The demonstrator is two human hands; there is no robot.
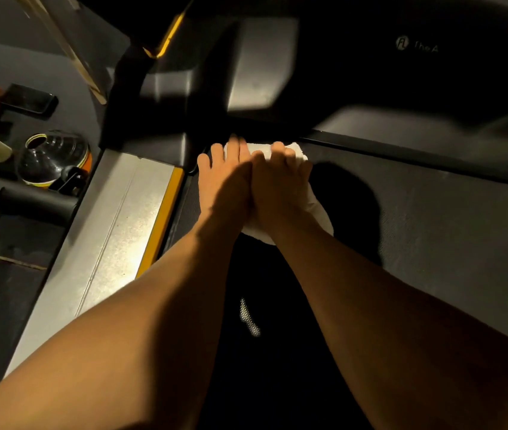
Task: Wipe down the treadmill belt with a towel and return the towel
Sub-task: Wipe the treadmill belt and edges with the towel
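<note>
On the treadmill belt point(432, 228): a white towel point(257, 234) lies at the front end, just beside the dark motor cover point(262, 63).
Left hand point(224, 184): flat on the towel, fingers straight and spread, pressing down.
Right hand point(280, 184): touching the left hand, fingers bent over the towel's far edge, gripping it.
Side rail point(106, 231): silver with a yellow stripe, left of the belt.
Floor point(60, 72): a dark phone point(29, 99) and a clear jug point(51, 156) with an orange band, left of the rail.
</note>
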